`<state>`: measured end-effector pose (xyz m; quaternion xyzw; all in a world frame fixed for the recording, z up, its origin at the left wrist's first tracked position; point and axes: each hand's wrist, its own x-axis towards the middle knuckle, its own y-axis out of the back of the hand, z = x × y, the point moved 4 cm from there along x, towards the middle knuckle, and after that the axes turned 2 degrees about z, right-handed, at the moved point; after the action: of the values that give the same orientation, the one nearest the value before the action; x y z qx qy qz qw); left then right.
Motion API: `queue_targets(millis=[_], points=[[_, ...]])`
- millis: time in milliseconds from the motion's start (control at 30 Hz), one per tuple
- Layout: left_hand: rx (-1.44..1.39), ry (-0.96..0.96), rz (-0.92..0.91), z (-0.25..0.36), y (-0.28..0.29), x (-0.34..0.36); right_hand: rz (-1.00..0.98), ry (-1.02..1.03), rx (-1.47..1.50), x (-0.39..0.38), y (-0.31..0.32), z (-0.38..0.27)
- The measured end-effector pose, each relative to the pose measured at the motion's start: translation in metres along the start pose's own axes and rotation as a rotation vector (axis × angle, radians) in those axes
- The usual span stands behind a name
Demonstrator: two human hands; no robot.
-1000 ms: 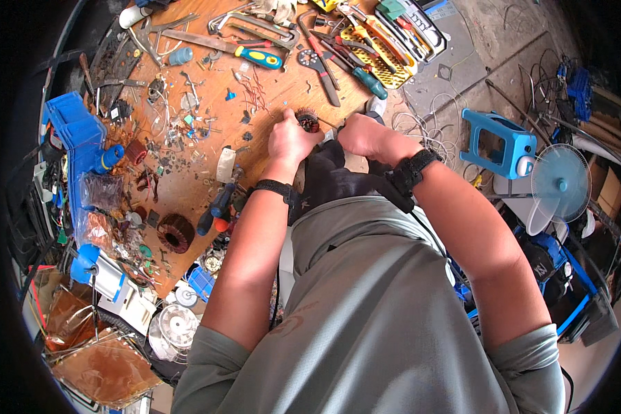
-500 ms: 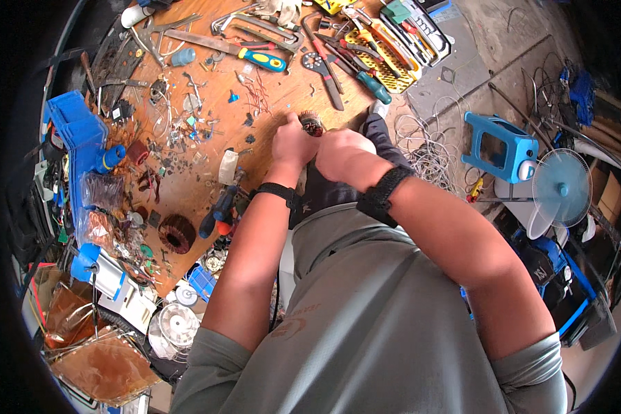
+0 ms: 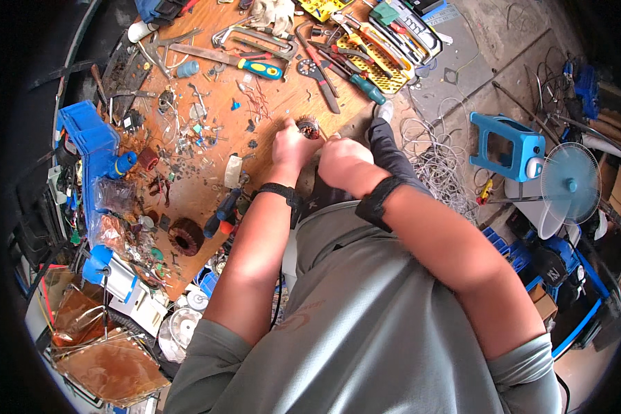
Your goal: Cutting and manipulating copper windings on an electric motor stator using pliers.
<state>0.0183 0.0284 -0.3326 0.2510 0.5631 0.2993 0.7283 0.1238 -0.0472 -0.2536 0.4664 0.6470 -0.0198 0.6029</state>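
1. The brown wooden counter (image 3: pixel 283 98) has a smooth grain; dark scraps and thin wires are scattered on it.
2. The grey cloth shirt (image 3: pixel 366 310) falls in soft folds; its reddish chest print is faint.
3. The flat metal file with teal-and-yellow handle (image 3: pixel 224 59) lies on the counter.
4. The right hand (image 3: pixel 343 160) has curled fingers; whether it holds something, I cannot tell.
5. The left hand (image 3: pixel 290 146) grips the small round copper-wound coil (image 3: pixel 309 130), bristly at its rim, near the counter's edge.
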Motion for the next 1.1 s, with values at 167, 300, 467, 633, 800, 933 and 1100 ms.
queue_targets(millis=[167,300,467,633,800,933,1100], points=[[-0.077,-0.054,0.103,0.001,-0.002,-0.001,-0.181,0.048,0.076,0.018,0.024,0.039],[-0.072,-0.075,0.107,0.001,0.001,-0.005,-0.140,-0.004,0.105,0.024,0.039,0.039],[-0.062,-0.037,0.064,0.001,0.004,-0.007,-0.212,0.158,-0.005,0.034,0.031,0.025],[-0.037,-0.024,0.041,0.006,0.008,-0.008,-0.129,0.283,-0.058,0.044,0.024,0.026],[-0.041,-0.067,0.040,0.005,0.004,-0.004,-0.172,0.375,-0.123,0.040,0.043,0.017],[-0.028,-0.062,0.033,-0.003,-0.003,0.002,-0.228,0.298,-0.262,0.039,0.017,-0.011],[-0.076,-0.050,0.041,-0.004,-0.003,0.004,-0.268,0.053,-0.069,0.026,-0.001,-0.016]])
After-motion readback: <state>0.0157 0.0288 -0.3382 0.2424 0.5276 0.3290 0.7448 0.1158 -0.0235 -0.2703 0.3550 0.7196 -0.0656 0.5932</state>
